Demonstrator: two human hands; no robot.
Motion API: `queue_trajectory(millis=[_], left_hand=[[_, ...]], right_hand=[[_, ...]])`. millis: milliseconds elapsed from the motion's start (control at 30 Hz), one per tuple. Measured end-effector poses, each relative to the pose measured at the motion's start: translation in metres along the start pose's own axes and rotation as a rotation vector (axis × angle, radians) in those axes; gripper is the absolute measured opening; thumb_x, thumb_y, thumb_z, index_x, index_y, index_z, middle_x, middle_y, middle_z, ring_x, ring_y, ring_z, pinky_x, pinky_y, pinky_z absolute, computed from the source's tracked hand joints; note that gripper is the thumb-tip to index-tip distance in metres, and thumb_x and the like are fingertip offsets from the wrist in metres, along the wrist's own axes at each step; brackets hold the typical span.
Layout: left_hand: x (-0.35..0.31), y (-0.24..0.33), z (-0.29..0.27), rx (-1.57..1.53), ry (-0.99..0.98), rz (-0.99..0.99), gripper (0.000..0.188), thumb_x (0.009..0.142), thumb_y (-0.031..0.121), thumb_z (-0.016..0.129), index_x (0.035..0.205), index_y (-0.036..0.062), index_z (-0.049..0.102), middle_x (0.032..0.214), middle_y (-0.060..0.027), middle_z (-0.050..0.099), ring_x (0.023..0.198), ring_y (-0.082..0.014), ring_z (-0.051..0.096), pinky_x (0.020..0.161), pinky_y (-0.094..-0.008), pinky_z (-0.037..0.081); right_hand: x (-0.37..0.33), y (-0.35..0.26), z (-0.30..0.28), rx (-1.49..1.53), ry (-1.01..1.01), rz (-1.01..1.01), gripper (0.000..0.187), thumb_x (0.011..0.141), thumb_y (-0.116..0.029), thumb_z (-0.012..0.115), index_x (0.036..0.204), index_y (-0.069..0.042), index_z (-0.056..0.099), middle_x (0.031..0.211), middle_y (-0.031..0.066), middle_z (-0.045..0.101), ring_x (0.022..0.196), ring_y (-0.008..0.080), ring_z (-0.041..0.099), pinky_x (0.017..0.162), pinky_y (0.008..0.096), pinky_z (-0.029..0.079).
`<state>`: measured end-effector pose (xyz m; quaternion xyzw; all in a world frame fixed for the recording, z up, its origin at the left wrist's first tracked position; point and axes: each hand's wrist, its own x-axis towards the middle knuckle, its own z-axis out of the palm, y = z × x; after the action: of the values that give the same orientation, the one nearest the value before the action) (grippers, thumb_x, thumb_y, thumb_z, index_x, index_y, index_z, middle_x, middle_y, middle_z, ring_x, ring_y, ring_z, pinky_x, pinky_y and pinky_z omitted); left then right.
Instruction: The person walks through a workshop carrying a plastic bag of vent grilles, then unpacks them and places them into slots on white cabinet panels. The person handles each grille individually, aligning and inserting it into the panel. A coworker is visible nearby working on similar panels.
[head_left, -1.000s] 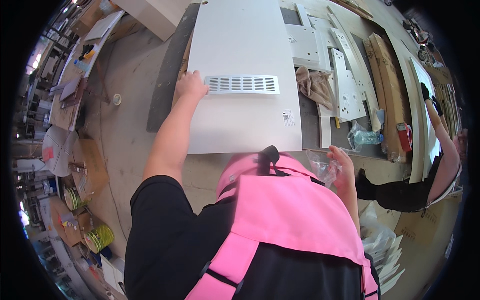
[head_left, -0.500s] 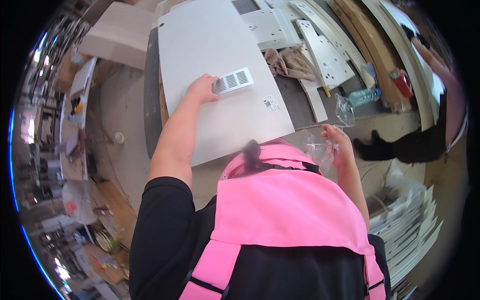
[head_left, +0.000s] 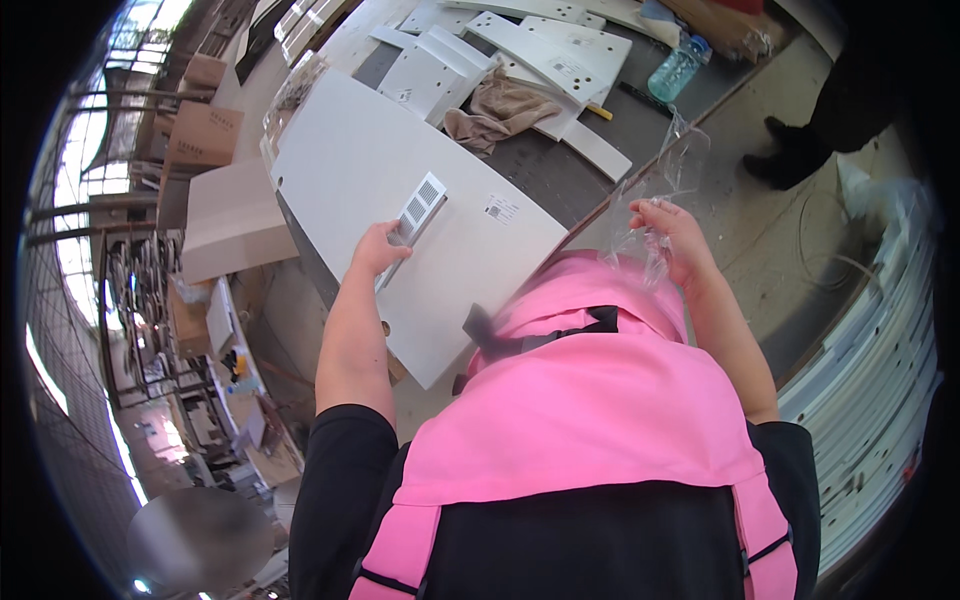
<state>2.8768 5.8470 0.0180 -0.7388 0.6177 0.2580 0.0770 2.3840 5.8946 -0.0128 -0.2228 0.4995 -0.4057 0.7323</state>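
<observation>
A white slotted vent grille point(head_left: 424, 203) is in my left hand point(head_left: 377, 250), whose fingers and thumb close on its near end. The grille is tilted on its edge, at or just above a large white panel point(head_left: 345, 150) on the table; I cannot tell whether it touches. A printed label point(head_left: 501, 209) is stuck to the panel, right of the grille. Beyond the table's near edge, my right hand point(head_left: 675, 238) pinches a crumpled clear plastic bag point(head_left: 682, 160). Part of the bag hangs below the fingers, and part spreads up toward the table edge.
A brown rag point(head_left: 502, 108) lies among white drilled boards point(head_left: 575, 55) on the dark tabletop. Nearby are a yellow stick point(head_left: 600, 112) and a teal bottle point(head_left: 674, 72). Another person's dark shoe point(head_left: 785, 155) shows at right, above stacked white panels point(head_left: 865, 340). A cardboard box point(head_left: 235, 220) stands left.
The view has turned, so the table now slants to the right. The grille has swung from nearly level to steeply slanted and tipped on edge. My right hand still holds the bag.
</observation>
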Motion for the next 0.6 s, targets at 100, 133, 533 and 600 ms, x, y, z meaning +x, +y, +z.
queue_trajectory(millis=[100, 133, 533, 600], left_hand=[[-0.001, 0.004, -0.001, 0.026, -0.014, 0.003, 0.069, 0.064, 0.018, 0.08, 0.127, 0.0014, 0.057, 0.119, -0.0194, 0.061, 0.108, -0.0304, 0.061, 0.095, -0.0377, 0.047], [-0.001, 0.004, 0.0, 0.007, -0.018, 0.005, 0.069, 0.064, 0.018, 0.08, 0.127, 0.0012, 0.057, 0.119, -0.0191, 0.061, 0.107, -0.0302, 0.061, 0.095, -0.0374, 0.047], [-0.002, 0.002, 0.004, -0.064, 0.016, -0.034, 0.07, 0.061, 0.017, 0.081, 0.126, 0.0036, 0.059, 0.112, -0.016, 0.065, 0.104, -0.0282, 0.062, 0.092, -0.0348, 0.048], [-0.004, 0.002, 0.004, -0.087, 0.027, -0.007, 0.069, 0.061, 0.018, 0.081, 0.125, 0.0029, 0.059, 0.112, -0.0159, 0.065, 0.103, -0.0281, 0.062, 0.091, -0.0347, 0.048]], right_hand=[[-0.002, 0.006, -0.008, 0.039, 0.025, -0.002, 0.02, 0.089, -0.028, 0.063, 0.1, -0.011, 0.066, 0.084, -0.0016, 0.064, 0.074, 0.0077, 0.05, 0.069, 0.0266, 0.036], [-0.003, 0.008, -0.01, 0.056, 0.026, -0.009, 0.021, 0.089, -0.028, 0.063, 0.1, -0.012, 0.066, 0.084, -0.0017, 0.064, 0.075, 0.0077, 0.05, 0.069, 0.0268, 0.035], [-0.003, 0.014, -0.018, 0.032, 0.051, 0.014, 0.023, 0.088, -0.03, 0.063, 0.101, -0.012, 0.066, 0.083, -0.0026, 0.064, 0.075, 0.0073, 0.05, 0.068, 0.0274, 0.035], [-0.002, 0.013, -0.016, 0.03, 0.03, 0.016, 0.022, 0.088, -0.03, 0.063, 0.101, -0.012, 0.066, 0.083, -0.0027, 0.064, 0.075, 0.0072, 0.05, 0.068, 0.0273, 0.035]])
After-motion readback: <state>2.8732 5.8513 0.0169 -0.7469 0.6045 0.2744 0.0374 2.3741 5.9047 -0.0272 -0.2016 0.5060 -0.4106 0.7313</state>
